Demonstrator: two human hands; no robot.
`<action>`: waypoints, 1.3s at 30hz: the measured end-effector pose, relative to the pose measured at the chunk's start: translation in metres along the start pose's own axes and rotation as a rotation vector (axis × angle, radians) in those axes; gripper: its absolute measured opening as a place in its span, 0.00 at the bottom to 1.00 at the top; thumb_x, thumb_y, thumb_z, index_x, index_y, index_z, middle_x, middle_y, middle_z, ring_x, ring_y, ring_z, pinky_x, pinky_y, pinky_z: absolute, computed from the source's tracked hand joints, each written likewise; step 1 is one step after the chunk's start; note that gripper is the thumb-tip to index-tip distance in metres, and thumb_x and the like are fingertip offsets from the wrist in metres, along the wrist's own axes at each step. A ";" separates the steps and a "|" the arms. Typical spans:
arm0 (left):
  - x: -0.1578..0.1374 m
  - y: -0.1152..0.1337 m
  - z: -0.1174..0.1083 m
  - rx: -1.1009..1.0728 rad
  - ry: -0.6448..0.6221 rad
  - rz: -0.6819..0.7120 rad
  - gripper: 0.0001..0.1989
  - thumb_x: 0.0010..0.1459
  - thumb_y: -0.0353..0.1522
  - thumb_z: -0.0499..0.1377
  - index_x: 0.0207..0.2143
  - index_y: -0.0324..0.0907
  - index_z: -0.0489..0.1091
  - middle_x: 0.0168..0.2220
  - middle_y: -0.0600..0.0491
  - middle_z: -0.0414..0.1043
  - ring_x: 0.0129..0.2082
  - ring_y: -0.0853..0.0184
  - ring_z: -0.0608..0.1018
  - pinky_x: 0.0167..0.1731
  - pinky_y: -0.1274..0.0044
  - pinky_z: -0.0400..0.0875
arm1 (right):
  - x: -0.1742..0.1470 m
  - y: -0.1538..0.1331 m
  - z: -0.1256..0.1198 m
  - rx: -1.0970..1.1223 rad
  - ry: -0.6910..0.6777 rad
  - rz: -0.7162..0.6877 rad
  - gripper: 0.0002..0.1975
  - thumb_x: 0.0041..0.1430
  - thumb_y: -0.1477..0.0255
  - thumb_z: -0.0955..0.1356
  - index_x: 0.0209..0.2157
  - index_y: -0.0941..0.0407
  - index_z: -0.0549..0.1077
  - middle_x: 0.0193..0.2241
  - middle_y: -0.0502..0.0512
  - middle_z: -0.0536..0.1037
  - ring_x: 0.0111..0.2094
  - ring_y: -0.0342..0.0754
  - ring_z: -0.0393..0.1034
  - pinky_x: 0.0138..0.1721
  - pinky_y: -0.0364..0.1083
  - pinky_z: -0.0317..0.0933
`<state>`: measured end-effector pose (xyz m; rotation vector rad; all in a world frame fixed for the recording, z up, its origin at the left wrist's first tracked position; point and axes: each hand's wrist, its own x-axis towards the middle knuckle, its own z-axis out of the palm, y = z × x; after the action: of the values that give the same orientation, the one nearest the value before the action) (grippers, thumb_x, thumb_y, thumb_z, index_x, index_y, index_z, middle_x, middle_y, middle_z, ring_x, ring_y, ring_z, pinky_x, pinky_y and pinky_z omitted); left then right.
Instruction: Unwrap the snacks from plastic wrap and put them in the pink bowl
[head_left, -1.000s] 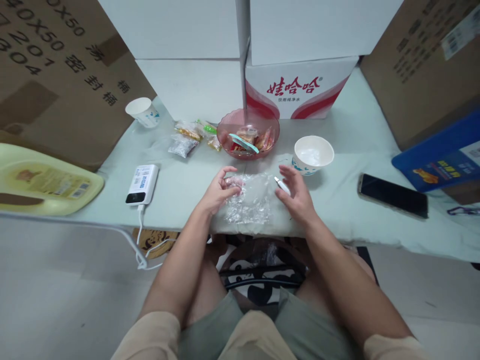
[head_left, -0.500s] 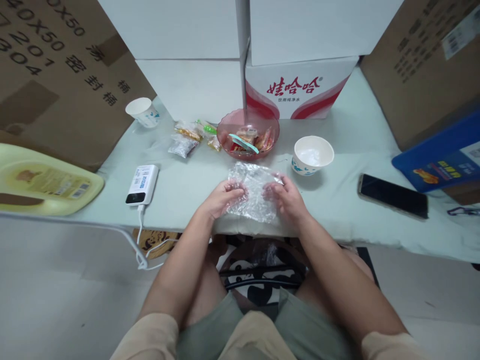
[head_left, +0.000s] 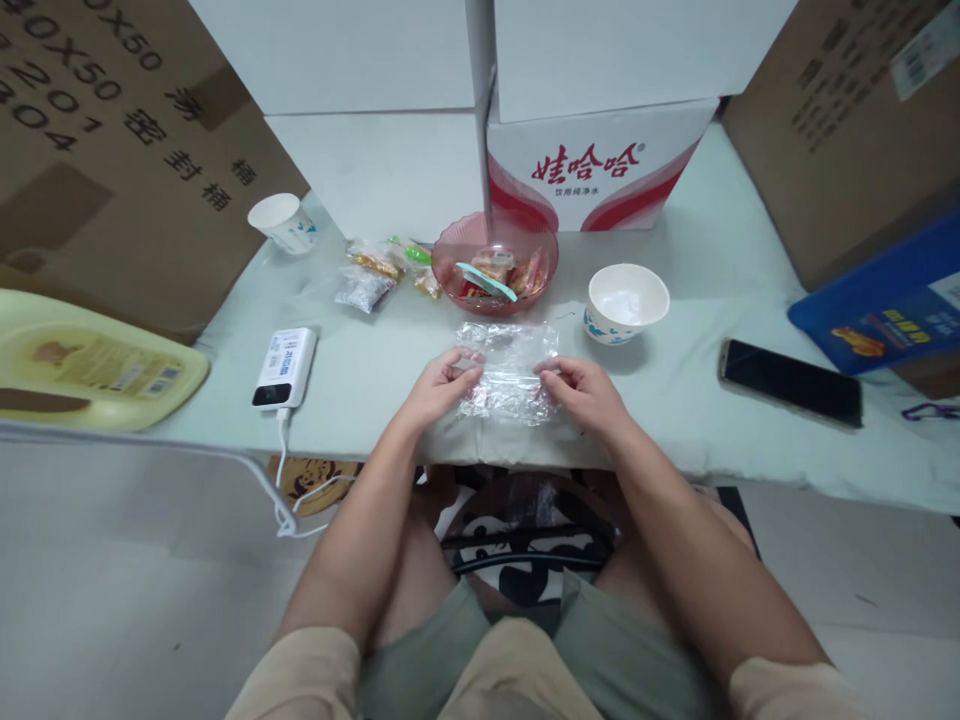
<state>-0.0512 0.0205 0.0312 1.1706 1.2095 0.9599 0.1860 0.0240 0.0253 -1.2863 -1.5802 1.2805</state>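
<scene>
1 plastic sheet (head_left: 511, 396), creased L-R

Worktop (head_left: 364, 375) free between power bank (head_left: 286, 362) and left hand (head_left: 442, 388), also between right hand (head_left: 589, 395) and smartphone (head_left: 790, 382). Ahead blocked: pink bowl (head_left: 452, 255) beyond clear plastic film (head_left: 508, 392), paper cup (head_left: 611, 328) beyond right hand, packets (head_left: 366, 290) left of bowl, water carton (head_left: 592, 205) behind.

Both bare forearms (head_left: 371, 500) reach forward. The left hand (head_left: 441, 387) and right hand (head_left: 589, 395) face each other, fingers (head_left: 457, 355) bent toward thumbs (head_left: 466, 378).
</scene>
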 end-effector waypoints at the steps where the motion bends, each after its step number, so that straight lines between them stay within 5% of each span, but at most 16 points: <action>1: -0.002 0.001 -0.001 -0.030 0.002 -0.012 0.25 0.44 0.45 0.73 0.39 0.40 0.71 0.17 0.61 0.67 0.17 0.73 0.70 0.19 0.82 0.62 | -0.001 0.000 -0.002 0.011 -0.012 0.000 0.17 0.53 0.57 0.68 0.34 0.56 0.77 0.20 0.48 0.74 0.21 0.43 0.65 0.26 0.43 0.57; 8: -0.007 0.005 -0.008 -0.303 0.016 -0.155 0.21 0.39 0.36 0.71 0.37 0.42 0.72 0.22 0.57 0.74 0.21 0.70 0.75 0.22 0.79 0.69 | -0.003 -0.006 0.001 0.335 -0.027 0.085 0.29 0.51 0.55 0.71 0.53 0.53 0.72 0.17 0.41 0.68 0.20 0.42 0.64 0.25 0.42 0.61; 11: -0.003 0.007 -0.010 -0.357 -0.012 -0.153 0.13 0.38 0.35 0.67 0.29 0.40 0.73 0.22 0.54 0.73 0.21 0.69 0.74 0.24 0.77 0.71 | 0.000 -0.005 0.001 0.447 0.006 0.120 0.20 0.48 0.56 0.72 0.41 0.53 0.76 0.21 0.46 0.73 0.23 0.42 0.67 0.27 0.43 0.64; 15: 0.001 0.004 -0.010 -0.262 -0.133 -0.096 0.17 0.43 0.44 0.63 0.27 0.37 0.75 0.25 0.50 0.74 0.22 0.69 0.71 0.22 0.77 0.66 | 0.003 -0.001 -0.005 0.396 -0.073 0.164 0.19 0.50 0.53 0.69 0.26 0.56 0.76 0.28 0.55 0.78 0.29 0.47 0.71 0.32 0.46 0.66; 20: 0.000 -0.006 -0.005 0.000 -0.131 0.058 0.17 0.41 0.32 0.71 0.35 0.41 0.72 0.26 0.59 0.68 0.23 0.75 0.67 0.24 0.82 0.60 | 0.002 0.005 -0.006 0.176 0.043 0.116 0.23 0.46 0.57 0.73 0.41 0.53 0.70 0.42 0.55 0.78 0.33 0.45 0.70 0.36 0.47 0.65; 23: 0.002 -0.010 -0.006 -0.077 -0.123 0.100 0.26 0.43 0.34 0.72 0.44 0.44 0.67 0.28 0.59 0.70 0.25 0.73 0.71 0.27 0.81 0.64 | 0.001 0.009 -0.002 0.190 -0.060 0.170 0.37 0.39 0.63 0.76 0.52 0.52 0.64 0.32 0.47 0.74 0.28 0.44 0.67 0.31 0.45 0.62; 25: 0.004 -0.013 -0.010 -0.116 -0.089 0.089 0.31 0.43 0.35 0.73 0.49 0.45 0.65 0.30 0.58 0.73 0.27 0.72 0.74 0.30 0.80 0.67 | 0.003 0.011 0.000 0.189 -0.061 0.161 0.34 0.39 0.63 0.75 0.50 0.53 0.65 0.26 0.43 0.70 0.26 0.44 0.65 0.29 0.44 0.58; 30: 0.013 -0.017 -0.018 -0.129 0.130 0.152 0.32 0.38 0.32 0.74 0.46 0.45 0.66 0.37 0.54 0.75 0.34 0.70 0.78 0.37 0.78 0.72 | 0.008 0.006 -0.003 0.239 0.135 0.092 0.19 0.41 0.60 0.73 0.34 0.54 0.68 0.25 0.46 0.70 0.26 0.43 0.62 0.30 0.44 0.57; 34: 0.008 -0.016 -0.011 0.026 0.334 0.318 0.16 0.45 0.34 0.70 0.34 0.42 0.68 0.28 0.57 0.70 0.27 0.73 0.74 0.31 0.80 0.70 | 0.005 0.001 -0.006 0.038 0.303 -0.085 0.10 0.48 0.63 0.68 0.28 0.53 0.65 0.25 0.48 0.70 0.27 0.45 0.63 0.32 0.45 0.58; 37: 0.000 -0.019 0.005 0.164 0.267 0.339 0.10 0.53 0.36 0.66 0.33 0.41 0.70 0.26 0.56 0.70 0.26 0.71 0.74 0.31 0.78 0.71 | 0.000 0.002 0.000 -0.208 0.312 -0.312 0.03 0.50 0.70 0.65 0.29 0.53 0.65 0.32 0.53 0.76 0.36 0.51 0.70 0.41 0.49 0.62; 39: -0.003 -0.023 0.017 0.182 0.171 0.379 0.15 0.53 0.38 0.67 0.41 0.42 0.72 0.39 0.50 0.76 0.40 0.65 0.78 0.41 0.74 0.74 | -0.003 0.003 0.008 -0.326 0.253 -0.414 0.03 0.50 0.74 0.64 0.29 0.53 0.66 0.35 0.56 0.79 0.40 0.54 0.72 0.45 0.52 0.61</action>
<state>-0.0355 0.0113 0.0089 1.5232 1.2535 1.2727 0.1799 0.0188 0.0201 -1.1726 -1.7959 0.5995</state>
